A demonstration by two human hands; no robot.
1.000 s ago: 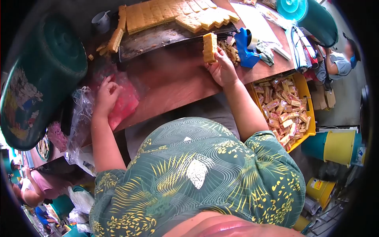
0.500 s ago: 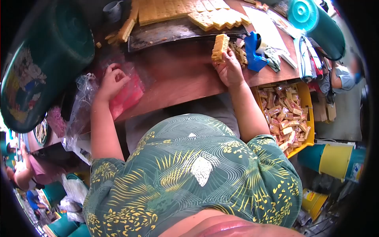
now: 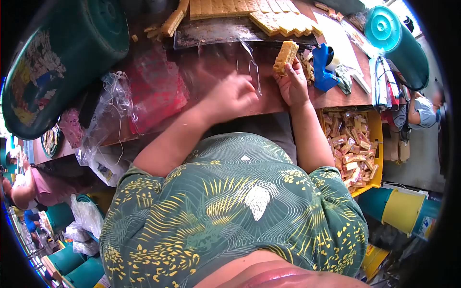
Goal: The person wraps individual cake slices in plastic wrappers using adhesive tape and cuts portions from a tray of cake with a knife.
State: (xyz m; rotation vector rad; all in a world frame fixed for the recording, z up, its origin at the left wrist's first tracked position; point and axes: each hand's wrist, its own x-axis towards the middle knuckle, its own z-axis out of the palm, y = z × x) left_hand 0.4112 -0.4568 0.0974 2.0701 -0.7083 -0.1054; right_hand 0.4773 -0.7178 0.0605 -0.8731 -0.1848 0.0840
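Note:
My right hand [image 3: 293, 86] grips a golden slice of cake [image 3: 286, 56] upright above the table. Smeared by motion, my left hand [image 3: 233, 98] is over the table's middle, its fingers bent together. From them a small clear plastic wrapper [image 3: 254, 72] sticks out toward the cake slice, apart from it. Red and clear plastic wrappers [image 3: 161, 93] lie flat at the table's left. Behind my hands stands a dark metal tray [image 3: 211, 34], with rows of cut cake [image 3: 225, 8] at its far side.
A blue tape dispenser [image 3: 325, 69] stands right of my right hand. Below it, a yellow crate [image 3: 377, 144] holds many wrapped slices. A large green bin [image 3: 62, 72] leans at the left, beside a crumpled clear bag [image 3: 108, 115]. Other people are at both sides.
My left hand has left the red wrappers and moved right, toward the cake slice, with a clear wrapper in its fingers. My right hand still holds the slice. The view has shifted slightly.

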